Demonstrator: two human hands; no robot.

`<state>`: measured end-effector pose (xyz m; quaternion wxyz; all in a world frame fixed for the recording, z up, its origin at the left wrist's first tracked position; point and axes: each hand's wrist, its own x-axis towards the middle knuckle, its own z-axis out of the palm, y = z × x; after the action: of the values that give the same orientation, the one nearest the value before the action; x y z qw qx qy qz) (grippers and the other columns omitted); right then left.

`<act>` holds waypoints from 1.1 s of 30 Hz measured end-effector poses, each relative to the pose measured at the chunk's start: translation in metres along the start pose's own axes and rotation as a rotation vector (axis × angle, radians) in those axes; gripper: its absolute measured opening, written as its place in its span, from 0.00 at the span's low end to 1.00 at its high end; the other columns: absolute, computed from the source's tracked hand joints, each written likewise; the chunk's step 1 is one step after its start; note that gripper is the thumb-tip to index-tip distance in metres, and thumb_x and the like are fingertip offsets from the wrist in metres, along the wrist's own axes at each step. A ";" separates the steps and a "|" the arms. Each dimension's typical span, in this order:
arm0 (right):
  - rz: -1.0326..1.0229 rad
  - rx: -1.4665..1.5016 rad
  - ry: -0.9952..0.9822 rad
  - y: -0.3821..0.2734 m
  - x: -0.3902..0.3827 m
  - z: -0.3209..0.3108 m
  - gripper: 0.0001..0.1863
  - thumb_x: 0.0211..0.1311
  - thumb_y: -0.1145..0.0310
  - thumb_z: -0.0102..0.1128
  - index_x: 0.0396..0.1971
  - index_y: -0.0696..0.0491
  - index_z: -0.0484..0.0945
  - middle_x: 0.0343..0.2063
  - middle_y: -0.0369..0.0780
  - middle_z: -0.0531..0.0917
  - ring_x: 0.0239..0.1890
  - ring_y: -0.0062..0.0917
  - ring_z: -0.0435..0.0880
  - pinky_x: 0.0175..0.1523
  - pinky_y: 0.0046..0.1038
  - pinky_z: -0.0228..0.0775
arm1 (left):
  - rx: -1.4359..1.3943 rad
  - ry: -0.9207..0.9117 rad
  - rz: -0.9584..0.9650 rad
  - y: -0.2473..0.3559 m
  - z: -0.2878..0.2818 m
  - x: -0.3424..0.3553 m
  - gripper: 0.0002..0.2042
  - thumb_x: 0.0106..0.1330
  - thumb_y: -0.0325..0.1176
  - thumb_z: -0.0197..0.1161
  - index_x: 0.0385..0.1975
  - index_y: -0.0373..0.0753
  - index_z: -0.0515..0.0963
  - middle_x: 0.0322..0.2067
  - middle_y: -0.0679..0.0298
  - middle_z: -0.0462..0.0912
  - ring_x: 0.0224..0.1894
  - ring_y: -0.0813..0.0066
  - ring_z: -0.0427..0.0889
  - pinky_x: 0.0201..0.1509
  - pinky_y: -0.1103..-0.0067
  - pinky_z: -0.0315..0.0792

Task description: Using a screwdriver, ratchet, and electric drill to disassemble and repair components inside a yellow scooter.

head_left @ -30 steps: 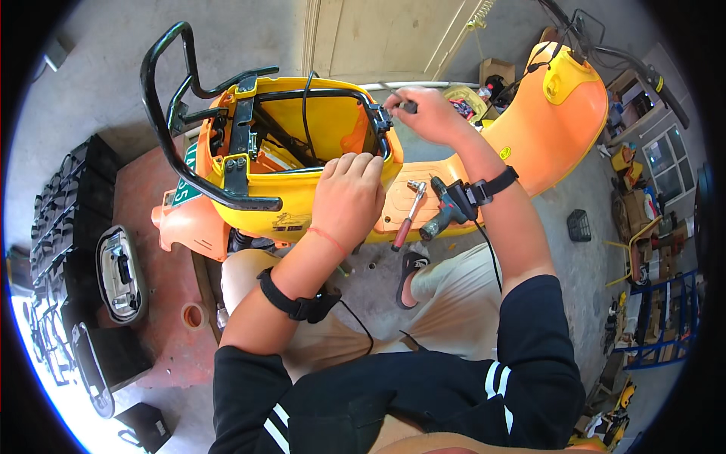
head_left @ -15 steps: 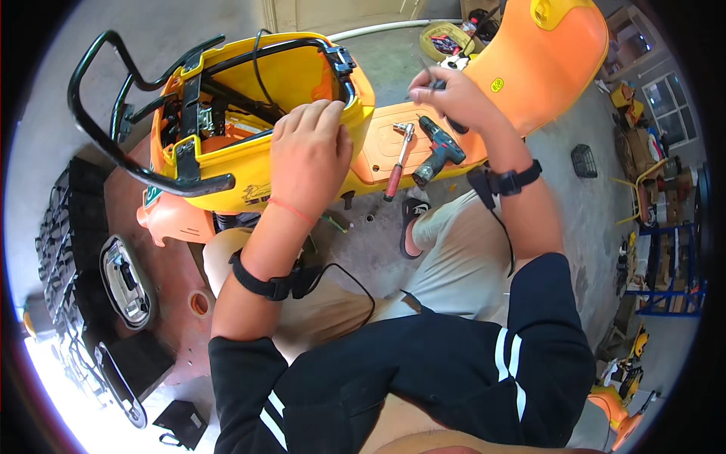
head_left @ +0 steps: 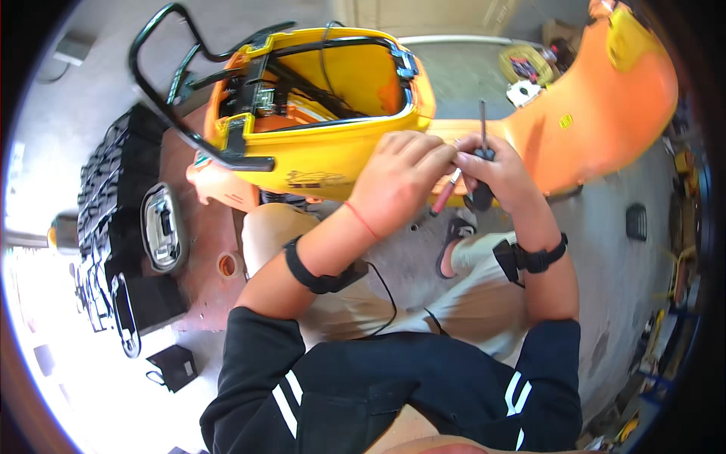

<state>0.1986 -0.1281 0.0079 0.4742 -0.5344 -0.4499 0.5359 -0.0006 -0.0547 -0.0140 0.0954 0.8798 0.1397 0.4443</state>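
Observation:
My right hand (head_left: pixel 503 170) is closed round a screwdriver (head_left: pixel 482 117), its thin metal shaft pointing up. Close beside it, my left hand (head_left: pixel 397 181) has its fingers curled and pressed together. The fingertips of both hands meet, and anything small between them is hidden. Behind the hands, a ratchet wrench (head_left: pixel 443 198) with a red handle shows in part. The open yellow body (head_left: pixel 325 136) of a yellow and orange scooter stands just beyond my left hand, its dark frame and wiring visible inside.
The orange front panel (head_left: pixel 605 113) of the scooter rises at the right. A bent black rail (head_left: pixel 155 106) sticks out at its left end. A black and grey seat-like part (head_left: pixel 163 227), a tape roll (head_left: pixel 228 265) and a black box (head_left: pixel 172 367) lie at the left.
My right hand has come down and in toward my left hand with the screwdriver. My left hand has left the yellow body's rim. The whole view has shifted, moving the scooter rightward in the picture.

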 end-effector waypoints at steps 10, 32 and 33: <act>0.083 0.165 0.309 0.047 0.010 -0.083 0.17 0.66 0.65 0.64 0.49 0.60 0.78 0.28 0.34 0.81 0.26 0.15 0.75 0.32 0.21 0.71 | 0.040 -0.061 -0.053 0.005 0.037 0.016 0.07 0.61 0.29 0.70 0.37 0.39 0.84 0.35 0.63 0.85 0.38 0.62 0.83 0.44 0.71 0.75; 0.540 -0.919 0.680 0.204 0.067 -0.092 0.34 0.49 0.62 0.75 0.53 0.64 0.72 0.46 0.57 0.84 0.51 0.48 0.85 0.55 0.40 0.76 | -0.053 0.092 -0.035 -0.010 0.032 0.035 0.05 0.62 0.29 0.70 0.35 0.38 0.84 0.34 0.61 0.85 0.36 0.61 0.83 0.42 0.71 0.75; 0.541 -0.947 0.653 0.207 0.069 -0.090 0.31 0.50 0.62 0.74 0.51 0.63 0.73 0.45 0.56 0.84 0.50 0.49 0.84 0.56 0.41 0.76 | -0.044 0.093 -0.037 -0.011 0.030 0.035 0.05 0.62 0.29 0.70 0.35 0.39 0.84 0.33 0.61 0.85 0.36 0.61 0.83 0.42 0.71 0.76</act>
<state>0.2844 -0.0925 -0.2090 0.1469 -0.9169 -0.3194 0.1891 0.0418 -0.0342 -0.0084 0.1164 0.8532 0.1503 0.4856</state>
